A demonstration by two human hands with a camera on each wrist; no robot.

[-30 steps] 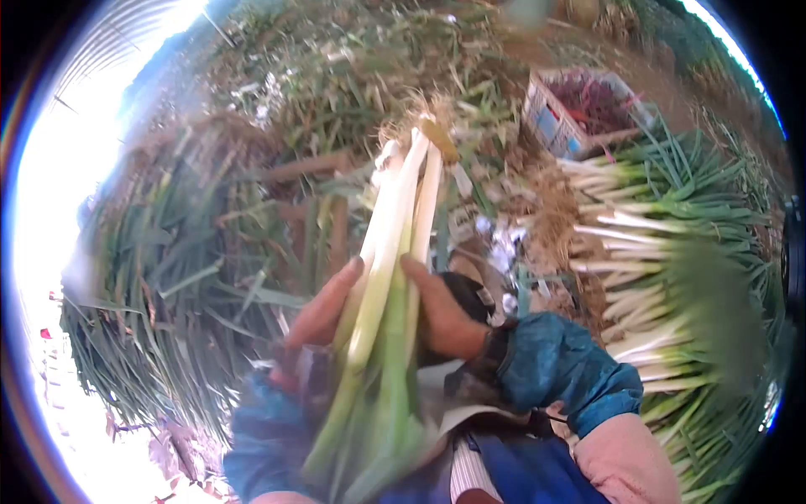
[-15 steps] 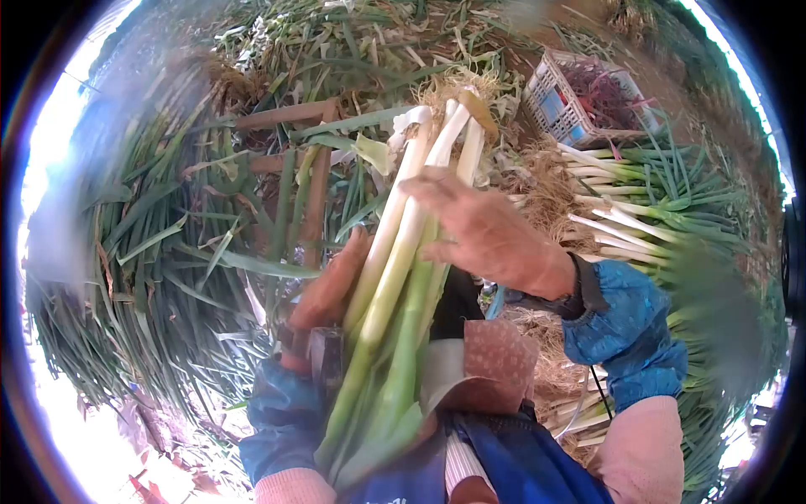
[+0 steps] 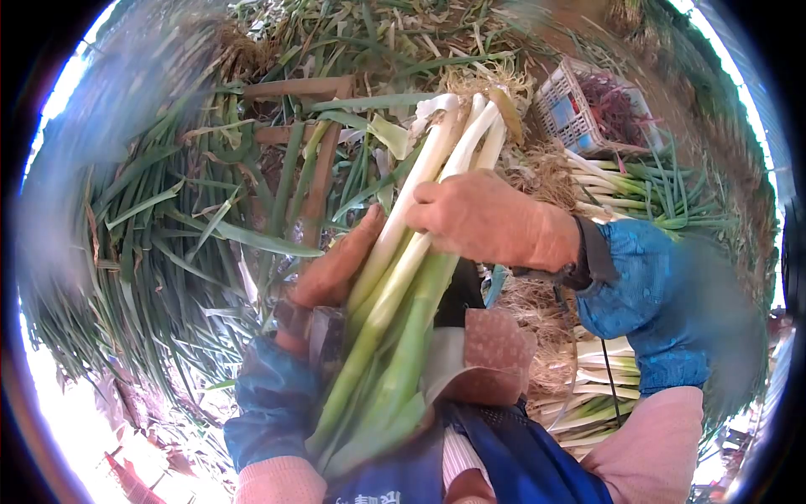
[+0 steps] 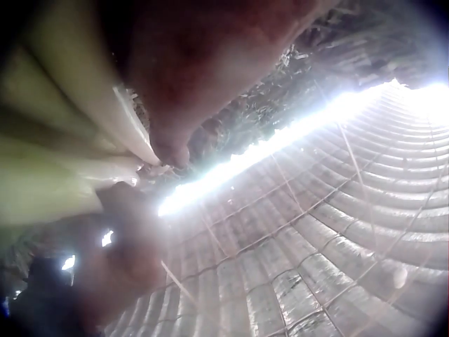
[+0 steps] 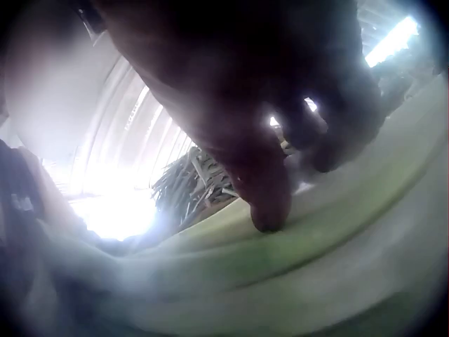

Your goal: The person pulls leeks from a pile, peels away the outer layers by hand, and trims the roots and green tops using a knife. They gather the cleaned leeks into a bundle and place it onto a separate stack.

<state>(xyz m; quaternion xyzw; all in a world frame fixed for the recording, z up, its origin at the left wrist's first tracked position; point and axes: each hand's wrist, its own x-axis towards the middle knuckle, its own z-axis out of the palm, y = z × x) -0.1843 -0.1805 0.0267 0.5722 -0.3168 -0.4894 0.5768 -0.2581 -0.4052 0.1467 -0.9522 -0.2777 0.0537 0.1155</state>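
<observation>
A bundle of several leeks (image 3: 378, 312) lies slanted across the middle of the head view, white root ends up, green leaves toward the lap. The left hand (image 3: 340, 265) holds it from the left side, thumb along the stalks, its other fingers hidden behind. Across the white stalks, the right hand (image 3: 495, 223) has curled fingers that pinch a stalk's outer layer. In the right wrist view, the dark fingers of the right hand (image 5: 280, 140) touch the pale green stalks (image 5: 280, 256). Pale stalks (image 4: 63, 119) stand beside the left hand (image 4: 203, 63) in the left wrist view.
Leafy green leeks (image 3: 151, 252) are heaped at the left, by a wooden frame (image 3: 323, 168). At the right lie rows of white-stalked leeks (image 3: 600, 386). A plastic crate (image 3: 579, 113) with reddish strands stands at the upper right. Leaf scraps (image 3: 403, 42) cover the ground behind.
The right hand came off the bundle's lower right side, reached over the white stalks with fingers extended, and now has them curled on a stalk. The left hand keeps its hold.
</observation>
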